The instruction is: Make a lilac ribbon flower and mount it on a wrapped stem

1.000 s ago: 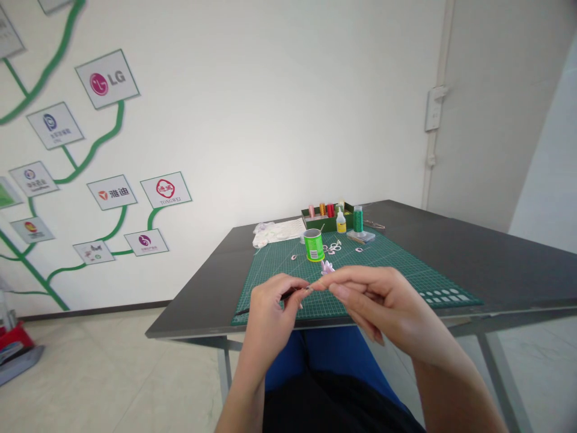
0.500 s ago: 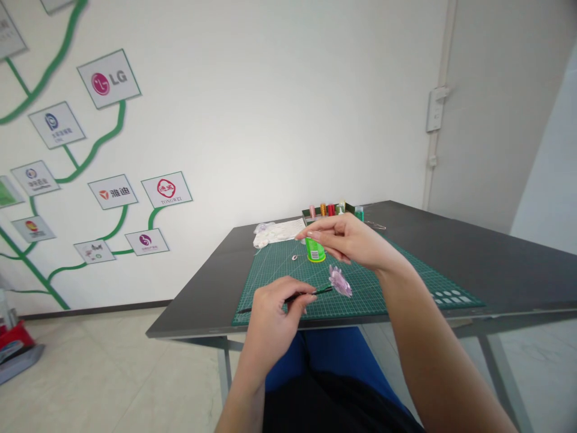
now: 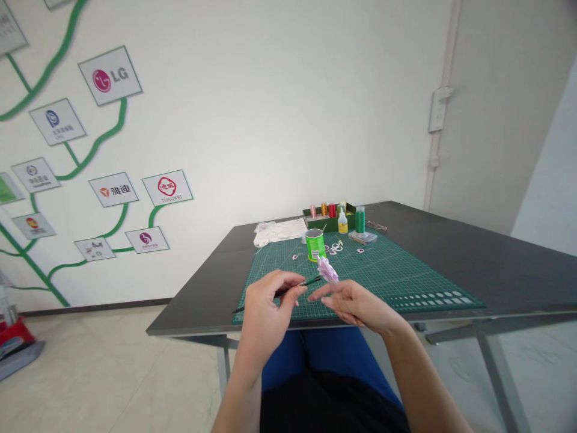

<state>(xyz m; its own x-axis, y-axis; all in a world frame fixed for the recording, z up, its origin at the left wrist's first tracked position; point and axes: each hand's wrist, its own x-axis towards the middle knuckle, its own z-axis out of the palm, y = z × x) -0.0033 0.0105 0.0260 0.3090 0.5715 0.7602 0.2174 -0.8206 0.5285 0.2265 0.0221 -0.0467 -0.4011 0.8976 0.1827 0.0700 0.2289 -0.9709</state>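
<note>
A pale purple fabric-like flower (image 3: 327,270) tops a dark stem (image 3: 312,281) wrapped in green near the bloom. My left hand (image 3: 273,300) is closed around the stem in a pinch, with its dark tail end sticking out to the left. My right hand (image 3: 354,304) is just below and right of the flower, its fingers stretched loosely to the left. Nothing shows in those fingers, though a fine thread would be too small to make out. Behind the flower stands a green can (image 3: 315,245) on the green cutting mat (image 3: 279,264).
A box of thread spools (image 3: 331,224) sits at the back, with a glue bottle (image 3: 343,222) and a green spool (image 3: 359,221) before it. White cloth-like material (image 3: 282,231) lies back left. White loops (image 3: 334,247) are near the can. The black table (image 3: 451,252) extends right.
My right hand has come down from in front of the can to beside the flower. The flower and my left hand have shifted slightly up and left, the bloom tilting more upright.
</note>
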